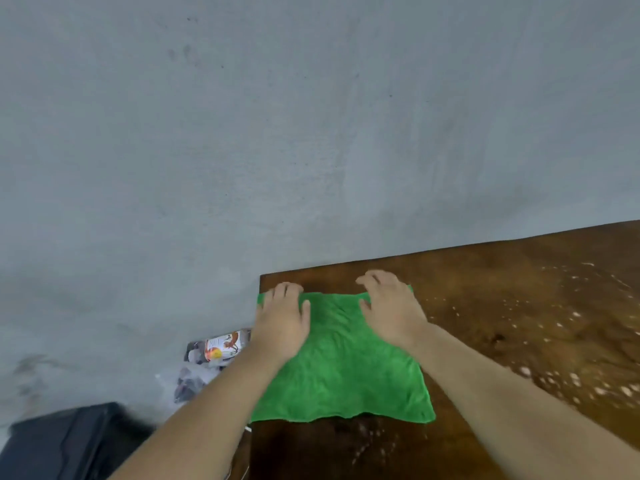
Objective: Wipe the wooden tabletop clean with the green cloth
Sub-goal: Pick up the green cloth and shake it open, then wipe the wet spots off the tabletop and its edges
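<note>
A green cloth [343, 362] lies spread flat on the far left corner of the dark wooden tabletop [512, 306]. My left hand [282, 320] rests on the cloth's far left corner, right at the table's left edge, fingers curled over the cloth's far hem. My right hand [391, 308] presses on the far right corner, fingers bent over that edge. Both palms face down. White specks and crumbs [571, 341] are scattered over the wood to the right of the cloth.
A grey wall [277, 133] stands right behind the table's far edge. Off the left edge, lower down, lie a printed packet [221, 346] among plastic-wrapped items and a black case [69, 441].
</note>
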